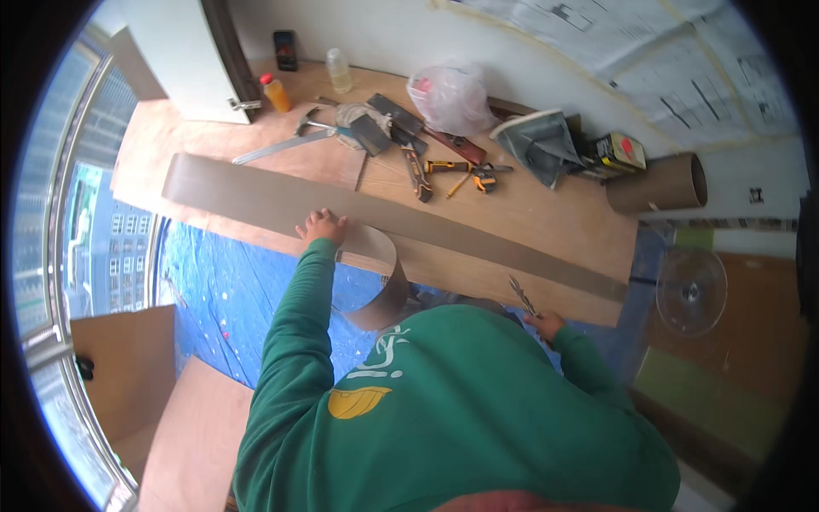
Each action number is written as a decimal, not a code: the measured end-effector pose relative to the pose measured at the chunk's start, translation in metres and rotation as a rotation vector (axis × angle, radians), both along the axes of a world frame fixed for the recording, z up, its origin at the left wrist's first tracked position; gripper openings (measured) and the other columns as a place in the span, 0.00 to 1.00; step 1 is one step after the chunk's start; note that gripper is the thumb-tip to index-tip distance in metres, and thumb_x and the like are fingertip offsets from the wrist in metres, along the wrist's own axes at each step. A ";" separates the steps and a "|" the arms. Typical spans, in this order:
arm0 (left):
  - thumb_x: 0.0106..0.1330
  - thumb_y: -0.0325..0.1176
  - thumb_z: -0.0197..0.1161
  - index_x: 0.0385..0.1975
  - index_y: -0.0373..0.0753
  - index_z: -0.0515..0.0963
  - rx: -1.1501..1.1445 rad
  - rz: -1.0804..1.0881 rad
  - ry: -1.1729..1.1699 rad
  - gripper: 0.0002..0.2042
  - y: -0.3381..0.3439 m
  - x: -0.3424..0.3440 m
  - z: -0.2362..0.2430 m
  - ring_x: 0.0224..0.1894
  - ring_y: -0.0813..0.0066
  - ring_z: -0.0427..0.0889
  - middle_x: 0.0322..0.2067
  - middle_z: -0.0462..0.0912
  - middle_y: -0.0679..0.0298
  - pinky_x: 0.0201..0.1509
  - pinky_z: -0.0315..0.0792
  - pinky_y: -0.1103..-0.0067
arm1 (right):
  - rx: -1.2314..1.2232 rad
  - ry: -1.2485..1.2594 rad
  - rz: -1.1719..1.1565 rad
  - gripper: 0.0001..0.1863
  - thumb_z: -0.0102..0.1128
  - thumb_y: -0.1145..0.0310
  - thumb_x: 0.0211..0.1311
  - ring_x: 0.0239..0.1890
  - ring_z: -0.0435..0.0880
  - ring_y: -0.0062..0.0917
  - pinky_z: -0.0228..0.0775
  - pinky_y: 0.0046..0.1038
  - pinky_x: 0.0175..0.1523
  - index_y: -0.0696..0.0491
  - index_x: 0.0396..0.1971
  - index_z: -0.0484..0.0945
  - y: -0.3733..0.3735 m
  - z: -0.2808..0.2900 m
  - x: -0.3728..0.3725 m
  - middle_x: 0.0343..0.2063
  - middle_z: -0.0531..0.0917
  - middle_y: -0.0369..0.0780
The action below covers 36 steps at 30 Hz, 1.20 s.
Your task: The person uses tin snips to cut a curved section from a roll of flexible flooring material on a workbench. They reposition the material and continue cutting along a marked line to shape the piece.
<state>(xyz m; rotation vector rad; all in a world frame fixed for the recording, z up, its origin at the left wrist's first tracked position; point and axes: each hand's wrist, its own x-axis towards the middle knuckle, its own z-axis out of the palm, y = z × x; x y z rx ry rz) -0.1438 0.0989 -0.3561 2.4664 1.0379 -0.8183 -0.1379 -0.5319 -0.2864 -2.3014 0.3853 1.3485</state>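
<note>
A long brown-grey strip [256, 194] of thin sheet lies diagonally across the wooden worktop [546, 226]. Near its middle, my left hand [324, 229] rests on the strip's front edge with its fingers spread. Beside that hand, a curled length of similar strip [388, 294] bends down past the table edge toward my body. At the front right, my right hand [544, 324] is closed round the handle end of what look like metal snips [520, 295]. Their pointed end is directed away from me, over the worktop. The grip itself is partly hidden.
Behind the strip lie a hammer [309, 119], a metal ruler [281, 148], a utility knife [418, 175] and a tape measure [485, 179]. Bottles, a phone [285, 51], a plastic bag [450, 98] and a brown roll [657, 183] stand farther back. Blue sheeting [213, 273] covers the floor.
</note>
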 end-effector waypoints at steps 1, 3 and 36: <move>0.77 0.65 0.49 0.81 0.45 0.59 0.028 -0.017 0.009 0.40 0.002 -0.003 -0.005 0.82 0.56 0.55 0.79 0.59 0.55 0.85 0.38 0.45 | -0.018 -0.023 0.037 0.34 0.73 0.34 0.60 0.22 0.81 0.28 0.73 0.36 0.32 0.56 0.29 0.84 -0.004 -0.006 0.000 0.22 0.83 0.42; 0.76 0.66 0.47 0.82 0.49 0.58 0.055 -0.026 0.065 0.40 0.009 -0.005 -0.008 0.83 0.58 0.53 0.81 0.57 0.57 0.85 0.37 0.46 | -0.016 -0.027 0.074 0.39 0.73 0.33 0.58 0.33 0.87 0.36 0.77 0.39 0.44 0.62 0.39 0.87 0.019 0.009 0.007 0.28 0.87 0.49; 0.76 0.67 0.48 0.83 0.51 0.53 0.082 -0.102 0.100 0.42 0.011 0.009 -0.017 0.85 0.56 0.46 0.83 0.52 0.58 0.85 0.37 0.45 | -0.090 -0.312 0.164 0.45 0.71 0.27 0.55 0.44 0.87 0.47 0.77 0.43 0.52 0.61 0.43 0.82 0.041 -0.003 0.006 0.38 0.87 0.55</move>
